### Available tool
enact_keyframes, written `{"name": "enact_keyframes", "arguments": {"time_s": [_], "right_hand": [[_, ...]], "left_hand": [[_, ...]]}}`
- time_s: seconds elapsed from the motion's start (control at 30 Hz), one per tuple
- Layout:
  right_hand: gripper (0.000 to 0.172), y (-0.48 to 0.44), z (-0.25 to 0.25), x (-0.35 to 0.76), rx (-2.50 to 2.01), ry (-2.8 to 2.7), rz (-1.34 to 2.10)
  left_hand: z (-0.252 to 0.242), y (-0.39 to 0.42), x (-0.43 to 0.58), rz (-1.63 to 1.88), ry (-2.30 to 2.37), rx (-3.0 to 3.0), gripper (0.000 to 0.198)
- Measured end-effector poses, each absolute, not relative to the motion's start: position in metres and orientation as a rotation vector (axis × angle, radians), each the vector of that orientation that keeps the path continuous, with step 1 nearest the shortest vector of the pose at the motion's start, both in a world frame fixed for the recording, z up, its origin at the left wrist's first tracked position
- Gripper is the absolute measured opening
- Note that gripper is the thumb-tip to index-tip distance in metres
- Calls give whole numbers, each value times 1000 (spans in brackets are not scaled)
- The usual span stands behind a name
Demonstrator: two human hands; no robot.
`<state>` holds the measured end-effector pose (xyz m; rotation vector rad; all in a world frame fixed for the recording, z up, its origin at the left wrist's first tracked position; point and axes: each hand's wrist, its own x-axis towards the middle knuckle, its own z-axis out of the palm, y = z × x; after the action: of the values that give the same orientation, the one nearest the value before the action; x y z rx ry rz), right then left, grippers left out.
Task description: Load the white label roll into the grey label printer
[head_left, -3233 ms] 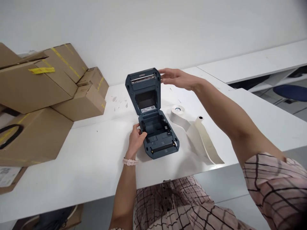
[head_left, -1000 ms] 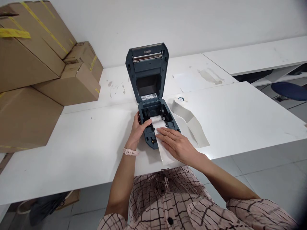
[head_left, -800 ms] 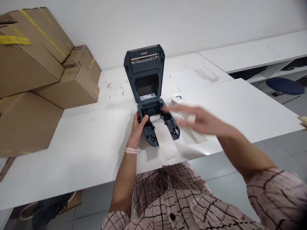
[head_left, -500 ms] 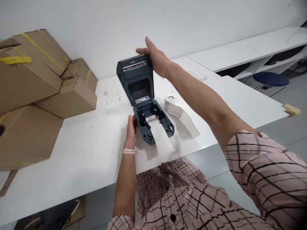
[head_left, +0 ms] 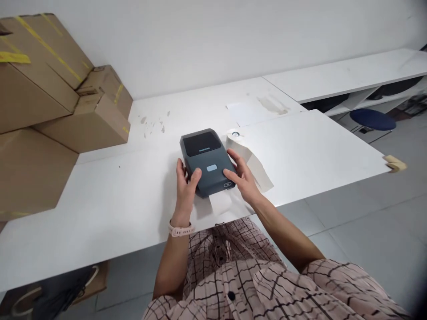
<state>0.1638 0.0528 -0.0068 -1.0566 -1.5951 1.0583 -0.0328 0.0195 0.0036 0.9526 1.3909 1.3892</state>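
A dark blue-grey label printer [head_left: 204, 160] stands on the white table with its lid down. My left hand [head_left: 186, 189] grips its left side, the thumb resting on the lid's front corner. On the opposite side my right hand [head_left: 243, 178] holds the printer, its thumb on top near the front right corner. A strip of white label paper [head_left: 220, 202] comes out of the front towards the table edge. Just right of the printer lies a label roll [head_left: 235, 134] with a long loose strip, partly behind my right hand.
Cardboard boxes [head_left: 100, 120] with yellow tape are stacked at the left on the white table [head_left: 133, 195]. A paper sheet [head_left: 245, 113] lies towards the back. A blue stool [head_left: 372, 119] stands at the right, and a wall runs behind the table.
The printer's lid has swung from raised to down. My right hand has come down from the lid's top to the printer's right side. My left thumb now rests on the lid.
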Motion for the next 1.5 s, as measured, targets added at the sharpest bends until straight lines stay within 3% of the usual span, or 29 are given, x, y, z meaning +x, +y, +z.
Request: {"name": "enact_keyframes", "arguments": {"time_s": [0.17, 0.4, 0.53, 0.67, 0.77, 0.87, 0.97, 1.1, 1.27, 1.4, 1.5], "right_hand": [[104, 53, -16, 160, -1044, -1210, 1532], [96, 53, -27, 160, -992, -1267, 1405], [100, 56, -32, 160, -989, -1284, 1415], [103, 57, -36, 158, -975, -1248, 1412], [100, 57, -41, 154, -965, -1223, 1390], [96, 57, -44, 154, -961, -1249, 1368], [82, 54, -35, 157, -1021, -1382, 1187], [52, 47, -6, 162, -928, -1763, 537], [53, 42, 14, 155, -746, -2091, 122], [39, 40, 12, 151, -767, -2131, 33], [42, 38, 7, 162, -759, -2106, 293]], "left_hand": [[-4, 8, -21, 1380, 1298, 914, 83], [-11, 20, -21, 1515, 1301, 961, 68], [-16, 3, -14, 1570, 1498, 959, 63], [-28, -45, 8, 1682, 1868, 891, 36], [-29, -66, 24, 1299, 1649, 837, 50], [-18, -63, 30, 1115, 1405, 734, 50], [-11, -56, 27, 1127, 1388, 771, 47], [-19, -63, 19, 1088, 1492, 948, 49], [-22, -66, 2, 1460, 1796, 1003, 37], [-17, -50, 0, 1611, 1785, 1083, 53], [-19, -42, 8, 1546, 1686, 1116, 65]]}}
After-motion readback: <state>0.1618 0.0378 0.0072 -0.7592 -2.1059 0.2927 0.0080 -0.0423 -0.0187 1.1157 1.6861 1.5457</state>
